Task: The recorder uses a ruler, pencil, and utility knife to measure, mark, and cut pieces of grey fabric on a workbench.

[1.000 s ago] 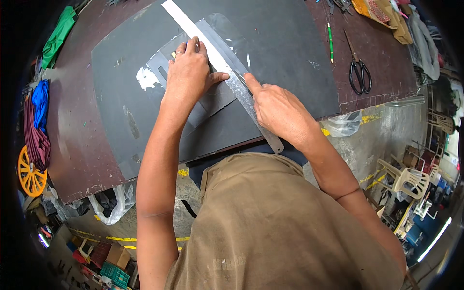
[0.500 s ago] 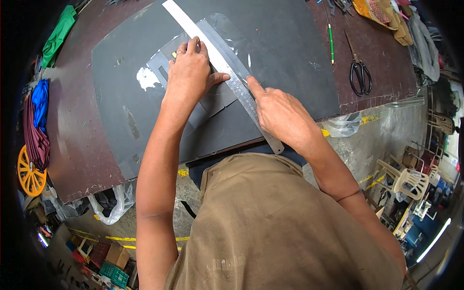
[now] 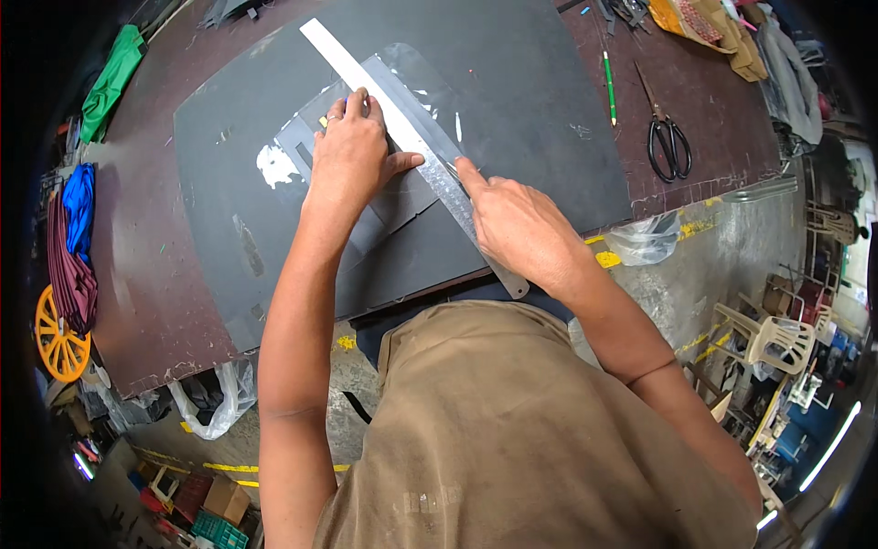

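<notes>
A long metal ruler (image 3: 395, 119) lies slantwise over a dark grey sheet (image 3: 410, 203) with cut-out slots and a clear plastic edge. Fingertips and outstretched thumb of my left hand (image 3: 349, 151) press down on the ruler; something small and blue shows at the fingers. On the ruler's right side, my right hand (image 3: 521, 224) is closed around a thin tool, its index finger pointing along it. Only a sliver of metal tip shows, so its kind is hidden. Beneath everything is a large black mat (image 3: 540, 101).
Black-handled scissors (image 3: 668, 146) and a green pencil (image 3: 610, 90) lie on the brown table (image 3: 137, 302) to the right. Orange and brown packaging (image 3: 709, 32) sits at the far right. Green, blue and maroon cloth bundles line the left edge, above a yellow wheel (image 3: 62, 340).
The whole view has shifted slightly, with the table appearing a little lower and to the left. Both hands keep their places at the ruler; the right hand has moved slightly nearer me along its edge.
</notes>
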`<state>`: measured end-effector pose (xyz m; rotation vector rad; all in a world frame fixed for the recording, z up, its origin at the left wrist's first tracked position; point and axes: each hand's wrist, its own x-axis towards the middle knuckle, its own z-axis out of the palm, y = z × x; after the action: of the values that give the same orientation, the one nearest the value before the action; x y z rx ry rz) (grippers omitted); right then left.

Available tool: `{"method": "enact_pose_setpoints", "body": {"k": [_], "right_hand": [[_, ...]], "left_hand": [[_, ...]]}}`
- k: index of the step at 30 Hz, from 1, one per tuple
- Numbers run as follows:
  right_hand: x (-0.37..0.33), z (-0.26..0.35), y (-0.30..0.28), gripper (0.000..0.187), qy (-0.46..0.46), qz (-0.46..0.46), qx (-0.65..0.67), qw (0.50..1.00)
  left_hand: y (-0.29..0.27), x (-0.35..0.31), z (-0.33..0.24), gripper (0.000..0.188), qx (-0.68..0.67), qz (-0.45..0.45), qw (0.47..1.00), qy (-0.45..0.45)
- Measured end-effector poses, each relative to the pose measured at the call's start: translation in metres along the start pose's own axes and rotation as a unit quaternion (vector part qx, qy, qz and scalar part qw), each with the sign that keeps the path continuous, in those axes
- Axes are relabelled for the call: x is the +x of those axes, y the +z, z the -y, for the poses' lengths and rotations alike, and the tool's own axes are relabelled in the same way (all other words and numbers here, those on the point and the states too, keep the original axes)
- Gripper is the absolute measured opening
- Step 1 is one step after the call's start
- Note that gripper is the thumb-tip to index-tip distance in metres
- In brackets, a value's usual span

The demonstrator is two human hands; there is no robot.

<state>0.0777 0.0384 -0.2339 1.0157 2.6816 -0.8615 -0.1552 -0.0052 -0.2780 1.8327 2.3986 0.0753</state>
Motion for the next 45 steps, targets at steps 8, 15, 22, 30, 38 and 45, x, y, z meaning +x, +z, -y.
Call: {"method": "enact_pose_setpoints", "body": {"k": [8, 15, 22, 30, 38, 45], "right_hand": [[-0.039, -0.025, -0.074, 0.046, 0.044, -0.098, 0.062, 0.992], [-0.054, -0.076, -0.117, 0.028, 0.074, -0.067, -0.128, 0.987], [-0.04, -0.072, -0.136, 0.023, 0.056, -0.084, -0.165, 0.981], [0.005, -0.085, -0.105, 0.036, -0.036, -0.309, 0.069, 0.948], [0.094, -0.116, -0.037, 0.036, -0.106, -0.306, 0.491, 0.808], [0.135, -0.061, -0.039, 0.055, -0.125, -0.103, 0.628, 0.761]], "left_hand": [[-0.01, 0.004, -0.013, 0.107, 0.01, -0.021, 1.0, 0.011], [-0.011, 0.001, -0.019, 0.105, 0.007, -0.02, 1.0, 0.016], [-0.011, 0.0, -0.018, 0.107, 0.007, -0.026, 0.999, 0.019], [-0.009, 0.006, -0.017, 0.108, 0.009, -0.019, 1.0, 0.015], [-0.004, 0.016, -0.018, 0.108, 0.007, -0.012, 1.0, 0.013], [0.007, 0.025, -0.012, 0.108, -0.02, -0.004, 1.0, 0.001]]}}
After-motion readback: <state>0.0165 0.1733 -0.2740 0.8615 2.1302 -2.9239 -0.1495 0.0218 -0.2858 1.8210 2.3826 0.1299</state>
